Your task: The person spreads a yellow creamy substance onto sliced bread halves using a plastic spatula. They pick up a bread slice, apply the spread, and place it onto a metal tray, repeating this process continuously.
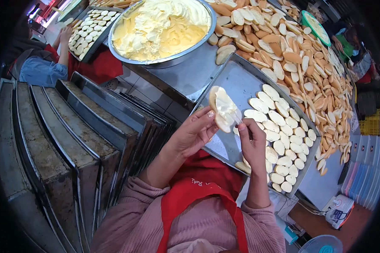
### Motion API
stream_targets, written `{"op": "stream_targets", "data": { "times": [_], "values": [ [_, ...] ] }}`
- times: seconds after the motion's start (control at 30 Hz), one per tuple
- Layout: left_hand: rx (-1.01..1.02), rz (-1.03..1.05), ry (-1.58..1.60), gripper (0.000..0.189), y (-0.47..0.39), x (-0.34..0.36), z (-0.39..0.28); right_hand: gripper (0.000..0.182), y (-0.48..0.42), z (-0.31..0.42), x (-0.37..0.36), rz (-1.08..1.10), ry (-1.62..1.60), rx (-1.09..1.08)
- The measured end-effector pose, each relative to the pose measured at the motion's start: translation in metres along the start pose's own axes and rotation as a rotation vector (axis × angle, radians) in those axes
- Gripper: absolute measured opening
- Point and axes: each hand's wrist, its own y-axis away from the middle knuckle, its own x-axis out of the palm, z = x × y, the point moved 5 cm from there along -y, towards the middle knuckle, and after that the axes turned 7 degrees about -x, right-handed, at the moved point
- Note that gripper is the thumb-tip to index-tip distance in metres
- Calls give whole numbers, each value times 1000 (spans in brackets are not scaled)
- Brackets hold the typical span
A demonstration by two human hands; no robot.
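Observation:
My left hand holds up a halved bread roll by its edge, cut side facing right. Pale cream covers part of that cut face. In my right hand is a small spreader, thin and whitish, its blade touching the cream. Both hands are over the left part of a metal baking tray. Rows of coated bread halves lie face up across the tray's right side. Beyond it stands a large steel bowl heaped with yellow and whitish cream.
A large pile of bread halves covers the table behind the tray. Stacked metal trays stand on edge at my left. At the far left a person in a red apron is beside another filled tray. A green basin sits far right.

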Motion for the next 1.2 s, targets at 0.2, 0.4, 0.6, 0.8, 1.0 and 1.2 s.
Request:
{"op": "stream_targets", "data": {
  "times": [0.2, 0.4, 0.6, 0.8, 1.0, 1.2],
  "values": [
    [35, 82, -66, 50, 2, 7, 2, 18, 50, -37, -65, -183, 256, 59],
    [-196, 63, -471, 48, -10, 10, 44, 18, 54, 10, -70, -166, 493, -230],
    [-203, 165, -519, 49, -15, 18, 65, 22, 19, 11, -97, -338, 68, 32],
    [-41, 83, -549, 49, -36, 26, 75, 20, 86, -1, -91, -384, -12, 140],
    [165, 156, -616, 44, -44, 27, 76, 19, 155, -30, -110, -533, 325, 194],
    [641, 215, -1087, 52, -33, 46, 82, 19, 152, 7, -84, -678, 228, 199]
  ]
}}
